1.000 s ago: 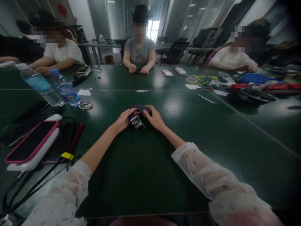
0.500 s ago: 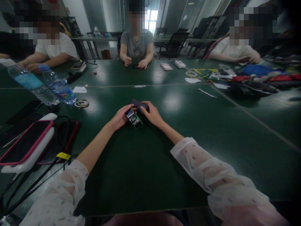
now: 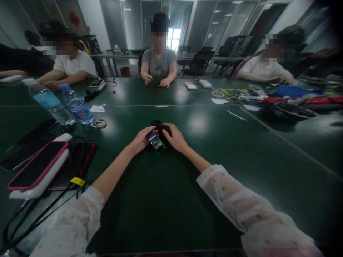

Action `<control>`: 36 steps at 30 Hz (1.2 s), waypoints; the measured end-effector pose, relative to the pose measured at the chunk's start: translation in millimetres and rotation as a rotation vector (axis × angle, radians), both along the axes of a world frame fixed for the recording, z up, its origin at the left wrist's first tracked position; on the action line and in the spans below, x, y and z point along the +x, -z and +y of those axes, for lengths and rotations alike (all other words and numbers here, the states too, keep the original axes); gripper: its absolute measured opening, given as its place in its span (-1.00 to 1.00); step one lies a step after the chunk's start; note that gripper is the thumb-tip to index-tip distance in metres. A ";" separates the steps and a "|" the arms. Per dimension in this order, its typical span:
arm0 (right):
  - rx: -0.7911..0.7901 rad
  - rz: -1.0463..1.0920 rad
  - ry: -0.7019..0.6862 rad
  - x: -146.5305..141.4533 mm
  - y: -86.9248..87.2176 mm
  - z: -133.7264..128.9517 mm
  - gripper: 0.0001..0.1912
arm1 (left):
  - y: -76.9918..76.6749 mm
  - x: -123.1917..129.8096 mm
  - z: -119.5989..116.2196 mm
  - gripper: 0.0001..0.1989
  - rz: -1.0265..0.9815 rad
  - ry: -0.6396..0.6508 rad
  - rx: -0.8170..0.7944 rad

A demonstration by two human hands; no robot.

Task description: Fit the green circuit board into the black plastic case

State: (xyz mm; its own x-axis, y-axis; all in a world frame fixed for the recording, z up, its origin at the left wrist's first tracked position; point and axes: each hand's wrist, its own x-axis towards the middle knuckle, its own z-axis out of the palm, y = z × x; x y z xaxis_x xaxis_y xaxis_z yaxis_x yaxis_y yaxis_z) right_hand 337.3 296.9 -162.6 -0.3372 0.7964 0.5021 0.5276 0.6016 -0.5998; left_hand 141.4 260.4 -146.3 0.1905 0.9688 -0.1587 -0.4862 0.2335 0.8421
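Note:
Near the middle of the green table [image 3: 171, 200], my left hand [image 3: 141, 140] is closed on a small circuit board [image 3: 157, 143] with a little dark screen at its upper end. The board slants down to the right, its green edge showing. My right hand [image 3: 175, 137] grips a black case [image 3: 160, 125] just behind the board. The two things are very close together; whether they touch is hard to tell. The fingertips of my left hand are near the case's left side.
Two water bottles [image 3: 77, 105] lean at the left, behind phones [image 3: 40, 164] and black cables. A wrench [image 3: 235, 115] and a heap of wires and tools [image 3: 289, 100] lie at the right. A person [image 3: 158, 64] sits opposite; others sit at both sides.
The camera view has tilted up, so everything sits lower in the picture. The black case has turned in my right hand and shows a different face. The board is still in my left hand.

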 end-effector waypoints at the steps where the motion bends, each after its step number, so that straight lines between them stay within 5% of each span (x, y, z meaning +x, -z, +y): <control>1: 0.012 0.011 0.010 0.2 -0.7 -0.4 -0.61 | -0.2 0.1 -0.3 -0.66 -0.002 0.000 0.002; 17: -0.017 0.119 0.221 8.9 10.2 14.4 -0.60 | 2.6 -1.6 0.8 -0.64 0.021 0.015 0.018; 36: 0.042 0.025 0.163 6.4 12.3 12.4 -0.59 | 2.9 -0.6 1.2 -0.63 0.019 0.012 0.010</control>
State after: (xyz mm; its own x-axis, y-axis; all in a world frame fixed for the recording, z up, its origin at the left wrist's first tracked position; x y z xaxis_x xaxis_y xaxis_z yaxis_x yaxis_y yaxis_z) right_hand 343.7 309.2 -174.9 -0.1924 0.8177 0.5425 0.6051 0.5341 -0.5905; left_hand 140.9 261.6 -149.1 0.1989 0.9681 -0.1524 -0.4673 0.2304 0.8535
